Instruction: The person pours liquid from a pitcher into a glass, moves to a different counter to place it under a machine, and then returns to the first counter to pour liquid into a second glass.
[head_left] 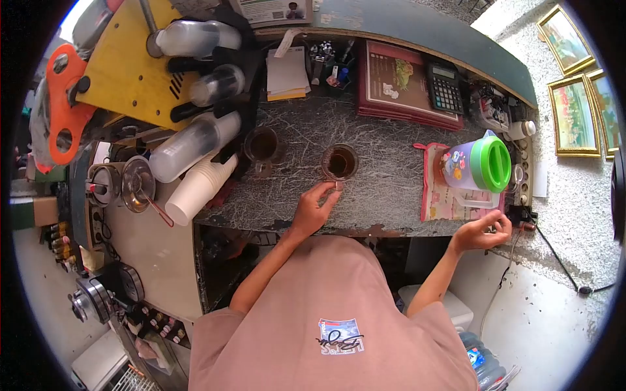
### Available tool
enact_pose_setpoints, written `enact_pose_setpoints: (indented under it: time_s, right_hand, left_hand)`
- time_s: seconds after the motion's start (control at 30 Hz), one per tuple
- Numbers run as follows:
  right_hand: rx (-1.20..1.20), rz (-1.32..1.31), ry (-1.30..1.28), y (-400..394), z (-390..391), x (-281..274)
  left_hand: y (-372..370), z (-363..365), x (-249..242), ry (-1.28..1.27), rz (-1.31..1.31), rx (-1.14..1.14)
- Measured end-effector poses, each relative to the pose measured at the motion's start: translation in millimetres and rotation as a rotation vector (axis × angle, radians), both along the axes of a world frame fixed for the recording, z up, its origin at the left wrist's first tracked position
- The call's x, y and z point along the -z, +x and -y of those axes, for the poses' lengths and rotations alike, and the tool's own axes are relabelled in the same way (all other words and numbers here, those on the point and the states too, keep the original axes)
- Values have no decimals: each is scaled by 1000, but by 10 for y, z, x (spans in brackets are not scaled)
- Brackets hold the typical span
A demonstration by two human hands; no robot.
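A clear glass mug [341,163] of dark brown drink stands on the worn, scratched counter [385,195], straight ahead of me. My left hand [314,207] is closed on its handle, the fingertips pinching it at the near side. Left of it stands a second glass mug [263,144], also with dark liquid, which no hand touches. My right hand [481,233] hangs off the counter's front edge at the right, fingers loosely curled and nothing visible in them. Just beyond it, a clear pitcher with a green lid [490,164] rests on a pink patterned cloth [428,189].
Stacked paper cups [199,190] and plastic cups [195,146] jut in from the left, by a metal strainer [138,184]. At the back are papers [287,70], red menu folders [404,85] and a calculator [445,87]. A cable [557,251] runs along the right.
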State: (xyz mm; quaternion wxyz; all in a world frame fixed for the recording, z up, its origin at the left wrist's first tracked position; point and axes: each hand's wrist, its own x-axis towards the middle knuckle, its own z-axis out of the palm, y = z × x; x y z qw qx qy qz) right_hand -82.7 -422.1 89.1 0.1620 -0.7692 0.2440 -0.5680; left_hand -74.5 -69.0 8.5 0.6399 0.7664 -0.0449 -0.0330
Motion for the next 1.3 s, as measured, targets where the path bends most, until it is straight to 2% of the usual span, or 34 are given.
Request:
enact_pose_setpoints:
  time_s: [0.03, 0.17, 0.2, 0.27, 0.3, 0.37, 0.4, 0.47, 0.6, 0.87, 1.0, 1.07, 1.13, 1.27, 1.3]
  right_hand:
    - [-150, 29, -39, -12, -105, 31]
    - [-681, -438, 445, 202, -1052, 184]
    - [-774, -583, 500, 263, -1180, 351]
    - [-977, -709, 612, 382, -1470, 559]
    - [-971, -709, 610, 439, -1585, 597]
    - [-1145, -798, 752, 538, -1753, 666]
    - [-1143, -802, 751, 588, -1781, 740]
    - [-1297, -776, 702, 688, -1868, 807]
    - [-1298, -954, 678, 745, -1959, 736]
    - [-1263, -813, 531, 728, -2004, 931]
    - [-1327, -811, 516, 682, -2057, 944]
    - [-1408, -801, 400, 627, -2096, 948]
    - [-1482, -821, 382, 582, -2156, 946]
    - [-1629, -818, 316, 438, -2362, 915]
    - [-1655, -826, 311, 397, -2426, 880]
  left_hand:
    - [7, -39, -16, 11, 12, 3]
    - [-24, -225, 52, -37, -91, 4]
    - [-31, -270, 72, -35, -126, 2]
    - [-17, -331, 72, -38, -157, 7]
    - [-13, -366, 53, -26, -175, 9]
    - [-8, -429, 62, -17, -198, 10]
    - [11, -449, 85, -14, -187, 30]
    - [68, -482, 70, -11, -177, 49]
    - [198, -474, -60, 48, -170, 116]
    - [266, -238, 13, 127, -41, 97]
    - [139, -223, -55, 106, -63, 46]
    - [16, -241, -73, 82, -114, 4]
    - [-149, -311, -55, 184, -74, -51]
    - [-537, -458, -18, 217, -73, -143]
    - [-646, -491, -21, 127, -143, -172]
